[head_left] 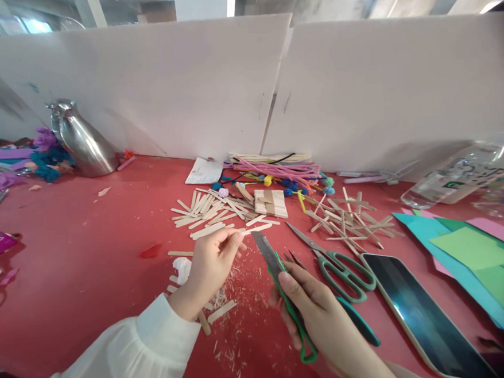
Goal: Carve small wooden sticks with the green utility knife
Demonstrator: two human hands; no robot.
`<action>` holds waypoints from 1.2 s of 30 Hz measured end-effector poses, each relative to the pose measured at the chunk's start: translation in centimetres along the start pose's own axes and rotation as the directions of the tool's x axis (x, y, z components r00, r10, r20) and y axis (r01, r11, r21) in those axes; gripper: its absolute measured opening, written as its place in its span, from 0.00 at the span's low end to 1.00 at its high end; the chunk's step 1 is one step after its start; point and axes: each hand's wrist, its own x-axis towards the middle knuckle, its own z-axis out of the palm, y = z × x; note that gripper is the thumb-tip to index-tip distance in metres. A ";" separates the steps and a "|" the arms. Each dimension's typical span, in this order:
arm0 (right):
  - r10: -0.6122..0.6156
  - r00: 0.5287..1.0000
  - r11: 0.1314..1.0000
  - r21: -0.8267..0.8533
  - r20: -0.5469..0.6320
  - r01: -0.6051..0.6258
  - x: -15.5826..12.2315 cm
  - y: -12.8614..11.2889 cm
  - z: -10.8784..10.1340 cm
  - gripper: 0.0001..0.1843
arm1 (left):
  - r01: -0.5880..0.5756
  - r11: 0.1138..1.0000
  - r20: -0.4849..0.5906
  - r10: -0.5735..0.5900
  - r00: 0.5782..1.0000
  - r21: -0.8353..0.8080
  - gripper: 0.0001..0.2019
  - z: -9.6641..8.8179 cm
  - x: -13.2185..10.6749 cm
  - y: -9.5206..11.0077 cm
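Pinched between the thumb and fingers of my left hand (212,264) is a thin wooden craft stick (258,229), its free end pointing right. My right hand (309,300) is wrapped round a green utility knife (291,307), with the blade (263,248) extended up and left, close to the stick; whether they touch I cannot tell. Wood shavings (241,287) lie scattered on the red table below. Several craft sticks (205,209) are piled beyond my left hand, and a few lie partly hidden under my left wrist. A crumpled white tissue (182,270) sits beside that wrist.
Grey-green scissors (344,266) and a phone (420,315) lie to the right. Thin sticks (349,219), a bundled stick stack (271,204) and pipe cleaners (276,169) are farther back. Coloured paper (472,248) and a plastic bottle (458,177) are right; a metal jug (84,140) stands left.
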 end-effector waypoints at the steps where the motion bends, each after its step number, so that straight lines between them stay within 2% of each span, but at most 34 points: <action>1: 0.019 1.000 1.000 0.018 0.001 -0.019 -0.1 -0.1 0.1 0.21 | -0.017 1.000 0.000 0.017 1.000 0.005 0.13 0.0 0.0 0.0; 7: 0.170 0.984 0.970 0.167 0.052 -0.176 -0.7 -1.0 0.4 0.20 | -0.003 1.000 -0.011 0.003 1.000 -0.014 0.12 0.2 -0.1 -0.4; 10: 0.178 0.983 0.962 0.204 0.043 -0.183 -0.9 -1.3 0.7 0.19 | 0.014 1.000 -0.005 -0.015 1.000 -0.023 0.12 0.3 -0.1 -0.4; 12: 0.142 0.990 0.974 0.175 0.012 -0.142 -0.9 -1.2 1.0 0.20 | 0.024 0.999 0.016 -0.024 1.000 -0.028 0.12 0.4 -0.1 -0.3; 14: 0.070 0.997 0.995 0.074 -0.017 -0.068 -0.7 -0.7 1.0 0.21 | 0.039 0.999 0.066 -0.038 0.997 -0.016 0.13 0.4 0.0 -0.2; 17: -0.065 0.994 0.980 -0.193 -0.084 0.048 -0.4 0.2 0.5 0.19 | 0.086 0.996 0.159 -0.084 0.984 -0.010 0.15 0.4 0.1 -0.1; 20: -0.296 0.941 0.845 -0.504 -0.163 0.178 -0.1 0.9 -0.3 0.18 | 0.097 0.995 0.169 -0.094 0.981 -0.012 0.15 0.3 0.2 0.0; 22: -0.422 0.893 0.728 -0.646 -0.155 0.232 -0.1 1.2 -0.8 0.18 | 0.079 0.997 0.157 -0.078 0.984 0.000 0.16 0.3 0.1 0.1; 25: -0.453 0.882 0.657 -0.717 -0.131 0.231 -0.1 1.2 -1.2 0.19 | 0.044 0.998 0.143 -0.048 0.989 0.037 0.16 0.3 0.1 0.2; 27: -0.433 0.892 0.685 -0.691 -0.130 0.232 -0.1 0.9 -1.1 0.18 | -0.006 0.997 0.128 -0.004 0.992 0.075 0.16 0.2 0.0 0.2; 28: -0.399 0.907 0.726 -0.651 -0.132 0.224 -0.2 0.7 -1.0 0.17 | -0.031 0.995 0.115 0.020 0.993 0.091 0.15 0.1 0.1 0.1; 31: -0.183 0.977 0.896 -0.427 -0.112 0.119 -0.5 -0.1 -0.4 0.17 | -0.066 0.991 0.062 0.060 0.996 0.112 0.13 -0.1 0.3 -0.4; 32: -0.130 0.986 0.928 -0.363 -0.103 0.084 -0.6 -0.4 -0.2 0.18 | -0.065 0.992 0.044 0.060 0.997 0.107 0.13 -0.2 0.4 -0.6; 34: -0.120 0.986 0.944 -0.321 -0.114 0.077 -0.9 -0.7 0.1 0.19 | -0.058 0.994 0.028 0.055 0.998 0.088 0.13 -0.2 0.5 -0.9; 36: -0.177 0.975 0.924 -0.365 -0.137 0.117 -0.9 -0.8 0.2 0.19 | -0.039 0.997 0.041 0.036 0.999 0.071 0.13 -0.2 0.5 -0.9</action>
